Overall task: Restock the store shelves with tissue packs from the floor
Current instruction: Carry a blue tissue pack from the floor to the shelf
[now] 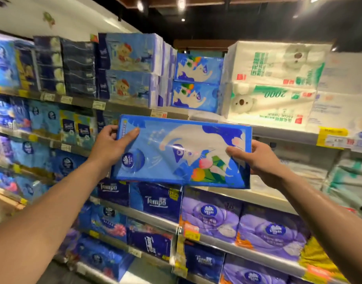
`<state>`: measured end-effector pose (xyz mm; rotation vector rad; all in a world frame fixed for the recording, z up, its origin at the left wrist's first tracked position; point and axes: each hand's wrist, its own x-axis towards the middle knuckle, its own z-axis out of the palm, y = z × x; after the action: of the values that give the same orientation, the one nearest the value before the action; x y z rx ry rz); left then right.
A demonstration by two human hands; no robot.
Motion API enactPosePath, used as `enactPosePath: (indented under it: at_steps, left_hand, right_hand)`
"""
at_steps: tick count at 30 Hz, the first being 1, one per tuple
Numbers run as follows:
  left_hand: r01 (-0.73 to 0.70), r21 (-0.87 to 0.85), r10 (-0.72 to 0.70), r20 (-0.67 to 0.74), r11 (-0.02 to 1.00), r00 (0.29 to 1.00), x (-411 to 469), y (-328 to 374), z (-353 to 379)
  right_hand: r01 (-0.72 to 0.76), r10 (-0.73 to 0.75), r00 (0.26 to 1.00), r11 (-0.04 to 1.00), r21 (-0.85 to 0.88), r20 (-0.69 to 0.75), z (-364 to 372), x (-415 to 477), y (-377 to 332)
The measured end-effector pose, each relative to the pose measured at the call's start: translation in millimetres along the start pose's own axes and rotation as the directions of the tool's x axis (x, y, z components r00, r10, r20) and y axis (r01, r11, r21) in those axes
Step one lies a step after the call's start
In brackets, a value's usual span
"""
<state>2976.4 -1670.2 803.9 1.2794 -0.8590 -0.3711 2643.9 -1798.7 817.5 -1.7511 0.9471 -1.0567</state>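
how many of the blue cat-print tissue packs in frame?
3. One blue cat pack is held between the left hand and right hand. Two more sit stacked on the top shelf: upper, lower. More may be hidden behind them.

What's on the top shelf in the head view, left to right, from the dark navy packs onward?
Dark navy packs → bear-print blue packs → two stacked blue cat-print packs → white koala-print packs. The packs further left are too blurred to tell.
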Motion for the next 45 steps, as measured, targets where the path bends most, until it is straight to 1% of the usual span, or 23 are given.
enactPosePath:
  at_steps: [2,5,9,11,14,16,19,21,23,26,28,29,30,32,33,34,36,38,40,43,45]
  left_hand:
    - [-0.049,-0.023,0.050,0.015,0.999,0.999,28,14,0]
    - [-0.134,-0.046,0.136,0.057,0.990,0.989,69,33,4]
    - [-0.226,0.002,0.226,0.026,0.974,0.974,117,56,21]
    - [-0.263,0.010,0.263,0.002,0.965,0.965,141,66,34]
    - [-0.305,0.037,0.306,-0.024,0.952,0.952,179,67,56]
    - [-0.317,0.069,0.319,-0.033,0.946,0.947,204,61,75]
    - [-0.340,0.053,0.343,-0.047,0.939,0.938,236,50,106]
    - [-0.357,0.044,0.359,-0.074,0.933,0.930,260,41,129]
    - [-0.363,0.094,0.371,-0.090,0.927,0.924,285,37,151]
    - [-0.351,0.208,0.382,-0.136,0.913,0.914,323,34,178]
    - [-0.303,0.214,0.332,-0.121,0.929,0.935,341,28,190]
    - [-0.262,0.230,0.288,-0.086,0.937,0.954,346,21,194]
    - [-0.241,0.260,0.263,-0.053,0.935,0.963,353,11,197]
    - [-0.211,0.371,0.230,-0.007,0.905,0.973,361,-11,201]
    - [-0.206,0.424,0.225,0.005,0.882,0.974,359,-18,202]
    - [-0.209,0.465,0.231,0.010,0.860,0.973,358,-25,204]
    - [-0.237,0.530,0.279,0.000,0.814,0.960,358,-34,204]
    - [-0.281,0.593,0.355,-0.008,0.755,0.935,355,-36,205]
    - [-0.324,0.654,0.414,0.019,0.684,0.910,353,-34,205]
    - [-0.367,0.735,0.433,0.110,0.571,0.895,351,-31,204]
    - [-0.400,0.800,0.453,0.183,0.447,0.872,350,-30,205]
  right_hand:
    - [0.057,-0.057,0.998,0.998,-0.007,-0.026,5,15,-20]
    - [0.137,-0.129,0.986,0.988,0.069,-0.106,8,38,-46]
    - [0.225,-0.208,0.960,0.972,0.071,-0.190,11,77,-78]
    - [0.247,-0.223,0.947,0.966,0.080,-0.231,10,100,-86]
    - [0.275,-0.246,0.931,0.959,0.075,-0.268,11,140,-88]
    - [0.293,-0.251,0.923,0.950,0.108,-0.293,9,169,-81]
    - [0.292,-0.243,0.912,0.951,0.106,-0.329,1,218,-66]
    - [0.289,-0.242,0.911,0.952,0.098,-0.334,-5,252,-55]
    - [0.285,-0.239,0.914,0.954,0.098,-0.328,-9,282,-46]
    - [0.258,-0.238,0.919,0.966,0.021,-0.315,-8,324,-33]
    - [0.220,-0.246,0.923,0.968,-0.117,-0.295,-1,336,-34]
    - [0.192,-0.250,0.929,0.956,-0.224,-0.272,3,339,-35]
    - [0.149,-0.250,0.936,0.919,-0.364,-0.247,6,343,-36]
    - [0.061,-0.229,0.956,0.763,-0.643,-0.181,11,346,-39]
    - [0.042,-0.233,0.959,0.683,-0.729,-0.163,11,345,-43]
    - [0.036,-0.241,0.959,0.624,-0.780,-0.148,10,347,-44]
    - [0.032,-0.283,0.948,0.544,-0.839,-0.147,9,349,-46]
    - [0.012,-0.321,0.930,0.507,-0.862,-0.176,10,351,-46]
    - [0.000,-0.362,0.911,0.481,-0.876,-0.199,15,350,-46]
    - [-0.003,-0.419,0.890,0.387,-0.922,-0.178,22,346,-49]
    - [0.026,-0.482,0.867,0.297,-0.955,-0.126,28,344,-53]
